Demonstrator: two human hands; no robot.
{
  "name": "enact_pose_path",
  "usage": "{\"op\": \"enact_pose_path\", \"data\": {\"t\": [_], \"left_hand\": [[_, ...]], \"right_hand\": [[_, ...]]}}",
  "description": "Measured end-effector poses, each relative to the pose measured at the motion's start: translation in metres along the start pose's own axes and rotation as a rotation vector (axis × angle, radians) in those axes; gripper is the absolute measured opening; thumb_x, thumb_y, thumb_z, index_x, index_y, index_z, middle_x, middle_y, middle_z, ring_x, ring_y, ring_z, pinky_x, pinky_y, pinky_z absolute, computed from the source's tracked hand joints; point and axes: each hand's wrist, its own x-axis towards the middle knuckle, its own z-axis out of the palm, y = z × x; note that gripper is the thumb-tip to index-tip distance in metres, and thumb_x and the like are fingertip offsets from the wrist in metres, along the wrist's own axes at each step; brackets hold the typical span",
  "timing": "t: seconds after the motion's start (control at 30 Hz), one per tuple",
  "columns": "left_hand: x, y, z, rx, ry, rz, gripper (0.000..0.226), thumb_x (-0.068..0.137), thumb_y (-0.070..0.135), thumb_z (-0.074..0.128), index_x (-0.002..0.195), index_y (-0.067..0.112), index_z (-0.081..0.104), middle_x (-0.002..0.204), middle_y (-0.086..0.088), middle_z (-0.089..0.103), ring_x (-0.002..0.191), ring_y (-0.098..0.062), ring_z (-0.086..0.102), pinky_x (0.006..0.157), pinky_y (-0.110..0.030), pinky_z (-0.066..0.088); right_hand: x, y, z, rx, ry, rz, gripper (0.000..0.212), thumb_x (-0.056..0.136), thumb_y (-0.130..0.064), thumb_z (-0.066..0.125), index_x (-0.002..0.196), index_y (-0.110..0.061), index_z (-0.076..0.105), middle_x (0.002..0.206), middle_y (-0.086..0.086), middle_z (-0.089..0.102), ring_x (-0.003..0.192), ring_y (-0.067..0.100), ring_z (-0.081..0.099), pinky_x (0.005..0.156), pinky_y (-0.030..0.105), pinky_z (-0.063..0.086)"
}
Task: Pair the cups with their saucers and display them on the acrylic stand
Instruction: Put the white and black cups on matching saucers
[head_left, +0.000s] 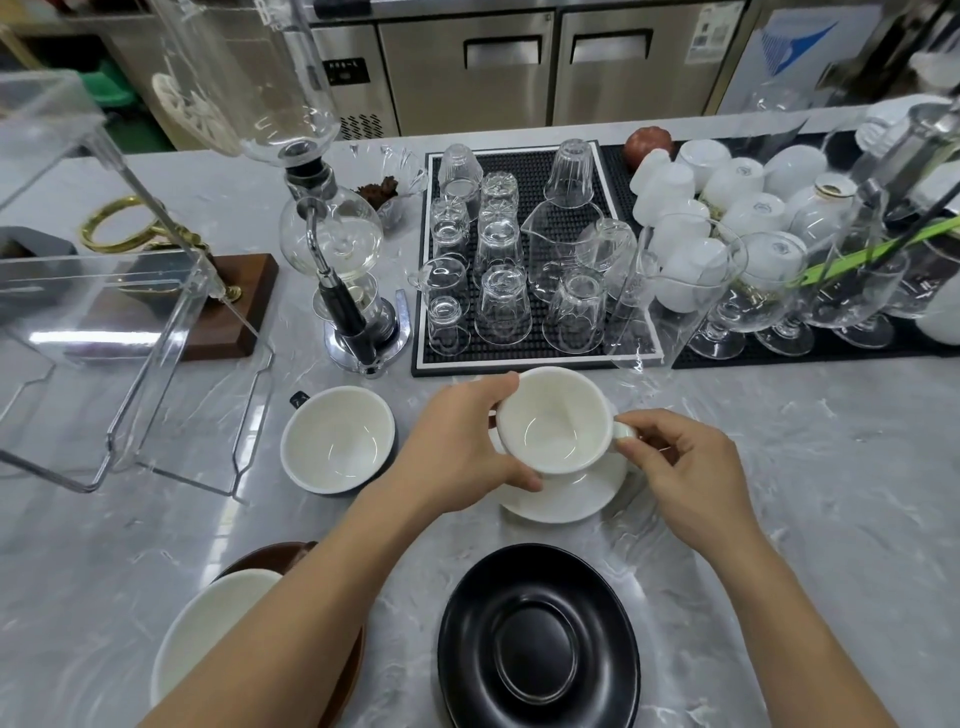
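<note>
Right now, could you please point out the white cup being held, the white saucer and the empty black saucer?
white cup (553, 423), head view, inner bowl.
white saucer (566, 496), head view, near rim.
black saucer (535, 652), head view, centre well.

Glasses (501, 306) probably crowd counter (805, 467) rear.

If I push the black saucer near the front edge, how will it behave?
The black saucer looks glossy and lies flat on the smooth marble counter, so it would probably slide, not tip. It appears ceramic: likely stiff, rather heavy, and breakable if it goes off the edge.
</note>
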Motion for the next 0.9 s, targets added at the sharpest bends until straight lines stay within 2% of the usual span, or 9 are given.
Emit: {"op": "enact_pose_path", "data": {"t": [0.07, 0.13, 0.27, 0.37, 0.47, 0.53, 0.67, 0.73, 0.9], "left_hand": [[0.002, 0.001, 0.000, 0.041, -0.003, 0.001, 0.099, 0.044, 0.020, 0.102, 0.133, 0.008, 0.062, 0.115, 0.004, 0.068, 0.108, -0.015, 0.065, 0.098, -0.032, 0.055], [0.001, 0.001, 0.000, 0.046, -0.014, -0.011, 0.109, 0.046, 0.021, 0.102, 0.143, 0.011, 0.055, 0.129, 0.001, 0.066, 0.116, -0.016, 0.064, 0.103, -0.033, 0.053], [-0.007, 0.000, 0.001, 0.016, -0.005, 0.005, 0.111, 0.053, 0.024, 0.100, 0.151, 0.018, 0.047, 0.138, 0.002, 0.062, 0.123, -0.013, 0.060, 0.104, -0.025, 0.047], [-0.015, 0.000, 0.001, -0.010, 0.000, 0.034, 0.106, 0.060, 0.028, 0.095, 0.152, 0.021, 0.044, 0.142, 0.002, 0.060, 0.126, -0.014, 0.059, 0.109, -0.036, 0.049], [-0.028, 0.000, -0.003, -0.030, 0.021, 0.069, 0.104, 0.065, 0.035, 0.089, 0.155, 0.019, 0.039, 0.148, 0.003, 0.055, 0.130, -0.014, 0.056, 0.111, -0.038, 0.048], [-0.040, 0.000, -0.008, -0.055, 0.067, 0.096, 0.100, 0.066, 0.043, 0.084, 0.154, 0.021, 0.041, 0.147, 0.006, 0.055, 0.129, -0.010, 0.056, 0.111, -0.036, 0.048], [-0.065, 0.001, -0.022, -0.100, 0.181, 0.134, 0.094, 0.066, 0.055, 0.078, 0.149, 0.022, 0.049, 0.141, 0.007, 0.060, 0.126, -0.003, 0.058, 0.109, -0.028, 0.049], [-0.075, 0.002, -0.031, -0.123, 0.218, 0.140, 0.091, 0.068, 0.051, 0.081, 0.148, 0.019, 0.051, 0.140, 0.004, 0.062, 0.126, -0.002, 0.058, 0.108, -0.025, 0.049], [-0.097, -0.008, -0.063, -0.117, 0.297, 0.112, 0.076, 0.077, 0.021, 0.088, 0.144, 0.016, 0.055, 0.136, 0.006, 0.064, 0.125, 0.000, 0.057, 0.106, -0.019, 0.047]], "right_hand": [[0.001, 0.001, -0.001, 0.004, -0.009, 0.005, 0.037, 0.085, -0.006, 0.074, 0.086, -0.043, 0.071, 0.084, -0.019, 0.073, 0.073, 0.002, 0.064, 0.069, 0.008, 0.048], [0.000, 0.000, -0.002, -0.001, -0.010, 0.000, 0.035, 0.086, -0.007, 0.073, 0.087, -0.042, 0.071, 0.084, -0.018, 0.073, 0.072, 0.004, 0.064, 0.068, 0.009, 0.048], [-0.008, 0.001, 0.007, -0.012, 0.026, 0.001, 0.026, 0.091, -0.014, 0.069, 0.092, -0.040, 0.069, 0.084, -0.013, 0.072, 0.073, 0.007, 0.064, 0.064, 0.009, 0.048], [-0.016, 0.001, 0.014, -0.042, 0.093, -0.017, 0.025, 0.092, -0.015, 0.068, 0.106, -0.036, 0.065, 0.097, -0.009, 0.070, 0.073, 0.006, 0.063, 0.063, 0.007, 0.047], [-0.025, -0.001, 0.013, -0.019, 0.169, 0.018, 0.034, 0.091, -0.016, 0.070, 0.123, -0.026, 0.063, 0.108, 0.004, 0.066, 0.071, 0.010, 0.065, 0.061, 0.006, 0.048], [-0.031, -0.007, 0.010, 0.002, 0.208, 0.023, 0.036, 0.091, -0.014, 0.069, 0.124, -0.027, 0.061, 0.110, 0.008, 0.066, 0.073, 0.015, 0.067, 0.062, 0.009, 0.049], [-0.044, -0.027, 0.011, 0.047, 0.264, -0.040, 0.034, 0.091, -0.010, 0.068, 0.116, -0.031, 0.060, 0.115, 0.003, 0.064, 0.076, 0.008, 0.064, 0.063, 0.007, 0.049], [-0.049, -0.040, 0.016, 0.078, 0.262, -0.073, 0.035, 0.090, -0.009, 0.068, 0.112, -0.035, 0.060, 0.114, 0.001, 0.065, 0.079, 0.008, 0.064, 0.064, 0.007, 0.049], [-0.059, -0.071, 0.039, 0.113, 0.175, -0.133, 0.046, 0.087, -0.007, 0.071, 0.108, -0.047, 0.059, 0.107, -0.004, 0.068, 0.081, 0.012, 0.066, 0.066, 0.007, 0.048]]}}
